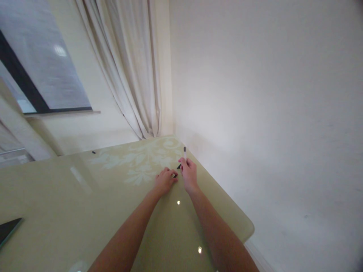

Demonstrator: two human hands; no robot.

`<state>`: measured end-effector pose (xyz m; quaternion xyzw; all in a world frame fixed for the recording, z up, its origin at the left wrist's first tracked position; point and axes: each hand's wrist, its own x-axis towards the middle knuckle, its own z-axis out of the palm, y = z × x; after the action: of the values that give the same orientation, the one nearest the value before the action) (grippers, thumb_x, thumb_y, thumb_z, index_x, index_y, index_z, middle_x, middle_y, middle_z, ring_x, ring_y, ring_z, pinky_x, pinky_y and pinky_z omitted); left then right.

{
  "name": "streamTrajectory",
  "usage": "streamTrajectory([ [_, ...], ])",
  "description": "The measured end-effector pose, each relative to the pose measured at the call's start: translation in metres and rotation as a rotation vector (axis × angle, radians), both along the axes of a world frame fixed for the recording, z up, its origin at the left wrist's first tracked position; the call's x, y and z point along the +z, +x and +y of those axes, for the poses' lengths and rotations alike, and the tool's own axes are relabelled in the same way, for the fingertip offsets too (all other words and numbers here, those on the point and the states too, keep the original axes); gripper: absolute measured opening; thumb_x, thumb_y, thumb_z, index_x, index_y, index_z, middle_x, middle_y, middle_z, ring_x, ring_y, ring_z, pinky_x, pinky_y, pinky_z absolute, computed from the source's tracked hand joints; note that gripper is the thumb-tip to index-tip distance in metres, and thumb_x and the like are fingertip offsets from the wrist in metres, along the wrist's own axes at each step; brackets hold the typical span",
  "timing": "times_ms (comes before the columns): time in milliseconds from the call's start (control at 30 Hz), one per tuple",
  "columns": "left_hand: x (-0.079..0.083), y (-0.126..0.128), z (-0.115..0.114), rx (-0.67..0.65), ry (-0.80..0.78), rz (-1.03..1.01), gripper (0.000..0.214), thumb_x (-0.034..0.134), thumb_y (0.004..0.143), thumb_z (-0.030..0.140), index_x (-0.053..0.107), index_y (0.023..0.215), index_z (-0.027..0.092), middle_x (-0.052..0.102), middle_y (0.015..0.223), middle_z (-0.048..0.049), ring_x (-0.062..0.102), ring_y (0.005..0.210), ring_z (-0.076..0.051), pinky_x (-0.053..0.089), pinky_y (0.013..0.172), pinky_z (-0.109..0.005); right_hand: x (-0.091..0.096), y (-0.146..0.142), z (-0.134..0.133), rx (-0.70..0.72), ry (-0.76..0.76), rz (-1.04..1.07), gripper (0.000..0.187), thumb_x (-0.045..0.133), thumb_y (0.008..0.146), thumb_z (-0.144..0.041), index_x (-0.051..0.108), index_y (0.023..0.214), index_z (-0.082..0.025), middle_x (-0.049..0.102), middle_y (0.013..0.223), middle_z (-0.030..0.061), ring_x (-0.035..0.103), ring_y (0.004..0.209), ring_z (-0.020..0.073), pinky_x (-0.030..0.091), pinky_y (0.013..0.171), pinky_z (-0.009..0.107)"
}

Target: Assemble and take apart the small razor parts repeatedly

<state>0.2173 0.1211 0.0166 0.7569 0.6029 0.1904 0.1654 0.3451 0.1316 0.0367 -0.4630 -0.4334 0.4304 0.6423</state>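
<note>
Both of my arms reach forward over a glossy pale green table (85, 204) with a white floral pattern. My right hand (188, 173) is closed around a thin white pen (185, 153) that stands upright, its dark end at the top. My left hand (165, 180) rests on the tabletop just left of it, fingers curled and pinching a small black piece (176, 175), possibly the pen's cap. Both hands sit near the table's far right corner, close together.
A white wall runs along the table's right edge. Cream curtains (136, 75) hang behind the far corner, beside a window (36, 64). A small dark object (93, 152) lies at the far edge. A dark flat device (8, 229) lies at the left.
</note>
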Motion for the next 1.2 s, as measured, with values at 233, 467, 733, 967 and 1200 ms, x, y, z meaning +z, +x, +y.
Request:
streamTrajectory([
  [233, 0.002, -0.051, -0.041, -0.046, 0.056, -0.028, 0.017, 0.055, 0.089, 0.016, 0.07, 0.096, 0.021, 0.07, 0.096, -0.0083, 0.065, 0.098, -0.025, 0.047, 0.088, -0.035, 0.0, -0.004, -0.004, 0.039, 0.015, -0.009, 0.041, 0.062, 0.084, -0.059, 0.065, 0.079, -0.018, 0.042, 0.056, -0.0069, 0.034, 0.046, 0.0096, 0.023, 0.043, 0.024],
  [467, -0.013, -0.122, -0.112, 0.052, 0.097, -0.3, 0.017, 0.056, 0.094, 0.034, 0.069, 0.089, 0.024, 0.071, 0.088, -0.0053, 0.066, 0.083, -0.023, 0.048, 0.076, -0.033, 0.003, -0.035, -0.03, 0.284, -0.023, -0.053, 0.041, 0.064, 0.087, -0.06, 0.066, 0.081, -0.019, 0.045, 0.058, -0.0054, 0.034, 0.047, 0.0088, 0.021, 0.043, 0.023],
  [733, 0.002, -0.134, -0.147, 0.283, 0.476, -0.51, 0.022, 0.078, 0.083, 0.049, 0.073, 0.083, 0.028, 0.071, 0.079, -0.0002, 0.062, 0.078, -0.023, 0.046, 0.076, -0.034, -0.004, -0.074, -0.083, 0.826, -0.27, -0.066, 0.034, 0.08, 0.079, -0.051, 0.073, 0.081, -0.017, 0.048, 0.059, -0.0061, 0.031, 0.044, 0.0054, 0.016, 0.041, 0.023],
  [967, 0.02, -0.126, -0.162, 0.114, 0.681, -0.627, 0.01, 0.082, 0.086, 0.03, 0.072, 0.084, 0.028, 0.072, 0.071, 0.001, 0.06, 0.069, -0.02, 0.048, 0.066, -0.032, -0.004, -0.074, -0.098, 1.221, -0.381, 0.182, 0.041, 0.082, 0.081, -0.054, 0.074, 0.089, -0.015, 0.036, 0.048, -0.0111, 0.018, 0.041, 0.0044, 0.01, 0.043, 0.026],
  [1200, 0.022, -0.121, -0.165, -0.017, 0.72, -0.686, 0.015, 0.081, 0.085, 0.013, 0.073, 0.088, 0.026, 0.073, 0.073, 0.0024, 0.062, 0.069, -0.016, 0.048, 0.064, -0.029, -0.004, -0.072, -0.101, 1.28, -0.359, 0.327, 0.04, 0.09, 0.074, -0.04, 0.076, 0.099, -0.012, 0.043, 0.051, -0.0111, 0.022, 0.042, 0.0028, 0.011, 0.043, 0.024],
])
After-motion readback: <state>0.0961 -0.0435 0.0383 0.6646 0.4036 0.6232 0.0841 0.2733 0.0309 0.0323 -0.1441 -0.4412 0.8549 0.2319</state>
